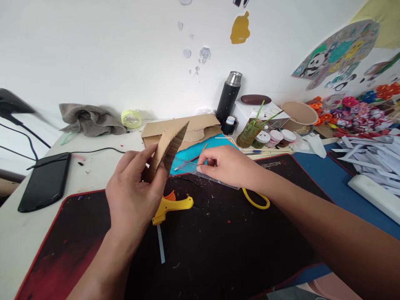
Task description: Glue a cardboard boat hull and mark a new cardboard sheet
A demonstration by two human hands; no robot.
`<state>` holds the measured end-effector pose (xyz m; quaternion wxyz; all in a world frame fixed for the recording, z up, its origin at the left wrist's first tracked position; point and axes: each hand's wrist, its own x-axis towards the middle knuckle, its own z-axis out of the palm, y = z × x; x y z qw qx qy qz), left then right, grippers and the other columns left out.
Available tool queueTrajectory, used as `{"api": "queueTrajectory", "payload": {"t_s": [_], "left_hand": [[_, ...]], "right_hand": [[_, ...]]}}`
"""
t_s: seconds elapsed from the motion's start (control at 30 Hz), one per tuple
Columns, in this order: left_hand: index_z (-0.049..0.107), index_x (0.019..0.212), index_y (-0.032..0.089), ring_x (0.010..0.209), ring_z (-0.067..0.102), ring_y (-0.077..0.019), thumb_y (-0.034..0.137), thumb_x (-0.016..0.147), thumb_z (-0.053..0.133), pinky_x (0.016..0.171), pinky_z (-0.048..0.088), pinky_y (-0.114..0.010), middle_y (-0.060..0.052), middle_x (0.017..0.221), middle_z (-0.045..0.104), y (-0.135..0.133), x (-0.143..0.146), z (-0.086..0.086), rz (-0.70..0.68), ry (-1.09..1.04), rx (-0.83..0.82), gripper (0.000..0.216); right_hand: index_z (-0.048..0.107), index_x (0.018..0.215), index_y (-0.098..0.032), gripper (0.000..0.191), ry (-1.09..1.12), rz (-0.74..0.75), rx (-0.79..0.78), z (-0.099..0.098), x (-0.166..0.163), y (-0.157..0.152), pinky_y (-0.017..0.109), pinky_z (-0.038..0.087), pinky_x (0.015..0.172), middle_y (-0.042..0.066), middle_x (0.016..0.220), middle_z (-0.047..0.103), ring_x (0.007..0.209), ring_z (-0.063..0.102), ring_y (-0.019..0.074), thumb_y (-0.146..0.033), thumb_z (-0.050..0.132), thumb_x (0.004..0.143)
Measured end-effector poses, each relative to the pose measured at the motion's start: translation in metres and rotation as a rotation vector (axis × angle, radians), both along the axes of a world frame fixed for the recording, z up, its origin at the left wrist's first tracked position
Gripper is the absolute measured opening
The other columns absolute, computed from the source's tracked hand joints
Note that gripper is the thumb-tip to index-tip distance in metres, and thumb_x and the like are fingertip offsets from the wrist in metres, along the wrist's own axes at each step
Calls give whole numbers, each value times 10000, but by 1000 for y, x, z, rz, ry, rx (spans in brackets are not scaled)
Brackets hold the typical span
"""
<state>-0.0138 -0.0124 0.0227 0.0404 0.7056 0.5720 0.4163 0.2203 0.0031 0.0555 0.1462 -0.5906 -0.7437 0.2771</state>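
My left hand (134, 187) is closed around a folded piece of brown cardboard (168, 143), held up with its pointed end toward the upper right. Thumb and fingers of my right hand (221, 164) pinch a clear plastic ruler (187, 165) that lies low over the mat. Below the cardboard rests a yellow glue gun (175, 205), partly behind my left hand, with a pale glue stick (161, 246) jutting from it. A yellow scissors-like handle loop (258, 204) shows under my right forearm.
A black mouse pad (203, 258) covers the near desk. Behind it lie cardboard sheets (150, 133) and a blue sheet (215, 146). A black thermos (229, 98), paint jars (276, 138) and a brush cup (248, 133) stand back right; a phone (46, 181) lies left.
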Motion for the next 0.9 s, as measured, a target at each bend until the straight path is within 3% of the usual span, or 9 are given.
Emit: {"api": "queueTrajectory", "payload": {"t_s": [0.9], "left_hand": [[788,1267,248,725,617,-168,241,945,666,724,477,-323,-9,921,677,1,0,-1,7,-12,1,345]], "right_hand": [[796,932,-227,95,0,18,28,-8,2,2,307,329,652,-11,765,716,655,576,143,-283,743,985]]}}
